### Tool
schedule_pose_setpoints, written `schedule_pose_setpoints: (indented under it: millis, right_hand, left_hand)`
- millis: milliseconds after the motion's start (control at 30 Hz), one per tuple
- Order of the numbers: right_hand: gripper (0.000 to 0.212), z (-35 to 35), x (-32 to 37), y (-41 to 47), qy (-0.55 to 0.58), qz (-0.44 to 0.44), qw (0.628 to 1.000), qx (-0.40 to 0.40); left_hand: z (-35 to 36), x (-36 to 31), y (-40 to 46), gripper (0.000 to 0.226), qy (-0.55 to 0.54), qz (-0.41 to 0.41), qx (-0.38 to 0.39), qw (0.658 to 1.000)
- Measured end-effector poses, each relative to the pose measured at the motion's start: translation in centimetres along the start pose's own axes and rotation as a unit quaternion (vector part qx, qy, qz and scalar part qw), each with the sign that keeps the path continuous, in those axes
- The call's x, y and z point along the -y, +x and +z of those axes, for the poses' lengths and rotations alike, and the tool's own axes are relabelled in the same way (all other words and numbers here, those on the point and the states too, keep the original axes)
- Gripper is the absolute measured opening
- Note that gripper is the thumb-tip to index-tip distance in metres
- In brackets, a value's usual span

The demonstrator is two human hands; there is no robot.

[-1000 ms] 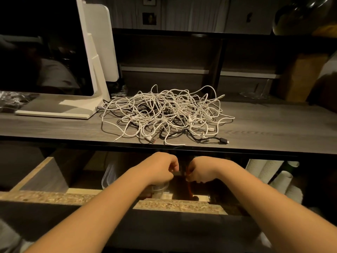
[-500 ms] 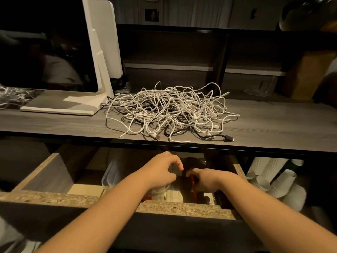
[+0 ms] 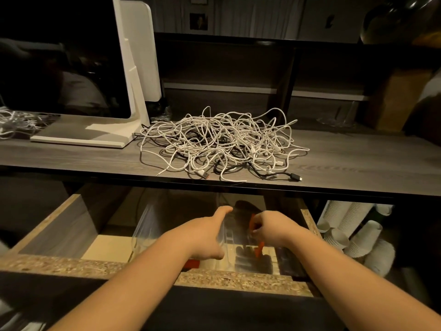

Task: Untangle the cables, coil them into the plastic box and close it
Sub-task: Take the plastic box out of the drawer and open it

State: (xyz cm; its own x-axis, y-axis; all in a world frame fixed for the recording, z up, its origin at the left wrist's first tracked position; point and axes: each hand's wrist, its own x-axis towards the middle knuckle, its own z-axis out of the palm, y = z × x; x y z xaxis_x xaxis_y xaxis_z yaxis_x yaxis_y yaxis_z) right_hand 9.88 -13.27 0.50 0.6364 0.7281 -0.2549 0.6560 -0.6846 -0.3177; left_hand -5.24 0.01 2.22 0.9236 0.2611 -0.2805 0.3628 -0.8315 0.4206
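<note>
A tangle of white cables (image 3: 222,144), with a black cable (image 3: 292,176) mixed in, lies on the grey desk top (image 3: 362,168). Below it, an open drawer (image 3: 71,265) holds a clear plastic box (image 3: 235,255) with orange latches (image 3: 259,250). My left hand (image 3: 205,234) lies against the box's left side with fingers stretched forward and thumb spread. My right hand (image 3: 272,226) is over the box with curled fingers pinching an orange latch. The box's inside is dim and partly hidden by my hands.
A white-framed monitor (image 3: 71,68) on its stand fills the desk's left end. Stacks of paper cups (image 3: 353,228) lie in the shelf to the right of the drawer. A brown block (image 3: 393,99) stands at the back right. More white cables (image 3: 16,123) lie far left.
Both hands went deeper into the drawer. My left hand uncurled and spread against the box; my right hand moved to the orange latch. The cable pile has not moved.
</note>
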Motion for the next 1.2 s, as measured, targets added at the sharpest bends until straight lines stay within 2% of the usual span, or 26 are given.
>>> schedule_pose_setpoints:
  millis: [100, 233, 500, 600, 733, 833, 967, 1133, 1200]
  right_hand:
    - [0.008, -0.3, 0.3, -0.3, 0.061, 0.017, 0.997, -0.037]
    - [0.005, -0.8, 0.3, -0.5, 0.083, 0.031, 0.993, -0.076]
    - [0.014, -1.4, 0.0, -1.0, 0.234, 0.095, 0.964, -0.080]
    - [0.021, -2.0, 0.0, -1.4, 0.298, 0.115, 0.944, -0.081]
    - [0.011, -3.0, -0.1, -1.7, 0.332, 0.146, 0.929, -0.076]
    - [0.017, -3.2, -0.1, -1.9, 0.354, 0.168, 0.918, -0.068]
    - [0.021, -3.4, 0.2, -2.6, 0.402, 0.191, 0.894, -0.054]
    - [0.037, -4.2, 1.1, -3.7, 0.469, 0.168, 0.867, 0.003]
    - [0.032, -4.3, 1.6, -4.2, 0.469, 0.155, 0.869, 0.031]
  left_hand:
    - [-0.4, -0.2, -0.2, 0.094, -0.008, 0.018, -0.038, 0.999]
    - [-0.9, -0.3, -0.7, 0.066, 0.024, 0.029, -0.065, 0.997]
    - [-2.7, -1.2, -2.7, 0.044, 0.040, 0.063, -0.103, 0.992]
    - [-3.7, -1.3, -3.3, 0.048, 0.034, 0.069, -0.077, 0.994]
    - [-5.0, -2.0, -3.4, 0.067, 0.050, 0.077, -0.085, 0.992]
    - [-5.6, -2.8, -3.4, 0.065, 0.057, 0.085, -0.094, 0.990]
    - [-6.3, -3.4, -3.2, 0.068, 0.019, 0.078, -0.064, 0.995]
    - [-7.6, -4.6, -2.8, 0.068, 0.021, 0.103, -0.047, 0.993]
    - [-8.2, -5.1, -2.5, 0.066, 0.011, 0.100, -0.040, 0.994]
